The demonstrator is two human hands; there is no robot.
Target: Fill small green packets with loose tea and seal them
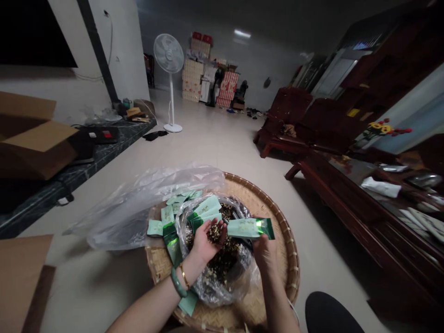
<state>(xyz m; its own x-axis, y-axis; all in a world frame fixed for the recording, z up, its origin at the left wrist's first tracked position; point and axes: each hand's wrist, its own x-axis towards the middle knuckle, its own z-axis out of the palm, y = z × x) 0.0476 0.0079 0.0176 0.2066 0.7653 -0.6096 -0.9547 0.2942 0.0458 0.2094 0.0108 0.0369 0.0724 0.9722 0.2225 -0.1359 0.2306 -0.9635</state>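
Observation:
My right hand (265,249) pinches a light green tea packet (243,228) with a shiny dark green end, held level above the bag. My left hand (208,243) is palm up with fingers apart and slightly curled, just left of the packet. Beneath both hands a clear plastic bag (222,296) lies open, full of loose dark and yellowish dried tea (225,266). Several more green packets (208,208) rest on the bag's far left edge, and others (171,243) lie beside it. Everything sits on a round woven bamboo tray (277,277).
A large clear plastic sheet (132,208) spreads off the tray's left side. An open cardboard box (34,138) stands on a dark marble ledge at left. A white fan (169,60) is farther back. Dark wooden furniture (329,199) lines the right, with a black round seat (329,314) nearby.

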